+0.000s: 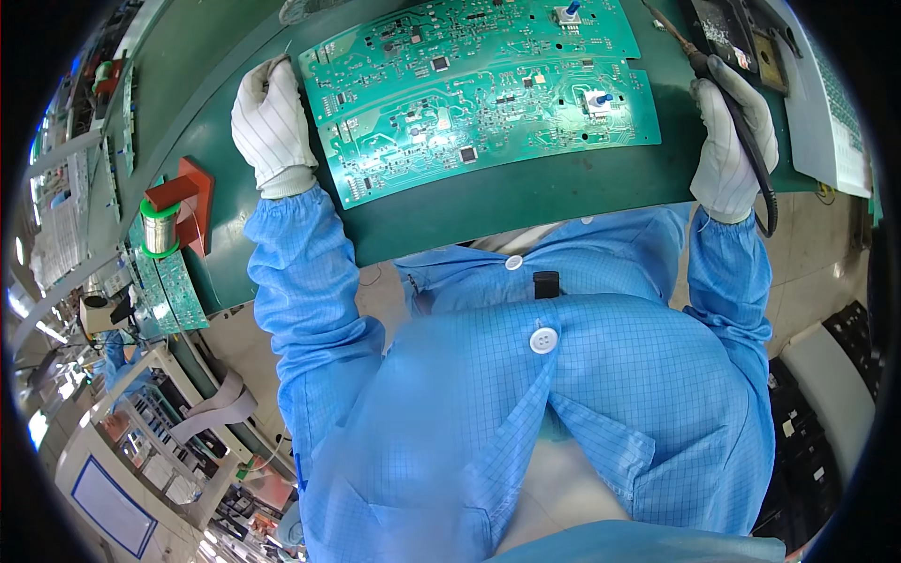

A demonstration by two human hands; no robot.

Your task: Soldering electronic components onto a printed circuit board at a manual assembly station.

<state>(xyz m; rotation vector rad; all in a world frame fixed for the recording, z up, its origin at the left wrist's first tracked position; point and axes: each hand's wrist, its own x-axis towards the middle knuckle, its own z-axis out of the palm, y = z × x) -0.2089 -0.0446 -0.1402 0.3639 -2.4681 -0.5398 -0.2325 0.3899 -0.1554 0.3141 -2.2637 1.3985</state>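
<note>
A green circuit board panel, crowded with small chips and carrying two white parts with blue shafts, lies on the green work mat in front of me. At its left edge my left hand, in a white striped glove, is closed in a pinch on thin solder wire, whose tip pokes out past the fingers. To the right of the panel my gloved right hand grips a soldering iron. Its tip points up and left, apart from the panel, and its black cord hangs below the hand.
A solder spool sits on a red stand at the left. Smaller green boards lie beside it. A dark tray with a brass-coloured piece stands at the far right. The green table's near edge runs before my body.
</note>
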